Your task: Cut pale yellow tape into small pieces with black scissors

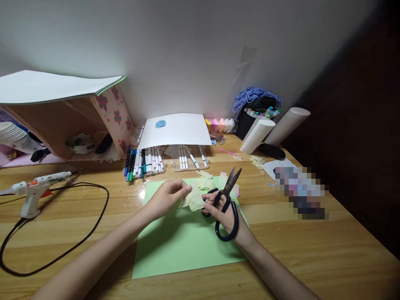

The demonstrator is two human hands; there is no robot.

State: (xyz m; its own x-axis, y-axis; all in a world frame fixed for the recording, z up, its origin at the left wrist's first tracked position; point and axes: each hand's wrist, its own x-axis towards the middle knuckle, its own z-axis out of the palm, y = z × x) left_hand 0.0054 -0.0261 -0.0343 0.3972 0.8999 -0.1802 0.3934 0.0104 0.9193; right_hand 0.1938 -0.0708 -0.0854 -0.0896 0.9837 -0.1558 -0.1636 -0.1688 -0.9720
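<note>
Over a light green sheet of paper (187,246), my left hand (168,199) pinches a pale yellow, crinkled piece of paper (195,199) between thumb and fingers. My right hand (227,216) has black-handled scissors (231,183) hooked over its fingers, blades pointing up and away and slightly apart. The right thumb and fingertip reach the right edge of the yellow piece; whether they grip it I cannot tell. Behind both hands, more pale yellow paper scraps (206,182) lie at the sheet's far edge, partly hidden by the scissors.
On the left lies a white glue gun (34,193) with a looping black cord (106,208). Marker pens (153,160) in clear cases stand behind, under a white sheet (184,131). To the right are a white cylinder (258,135), a black oval object (272,151) and more scraps (258,161).
</note>
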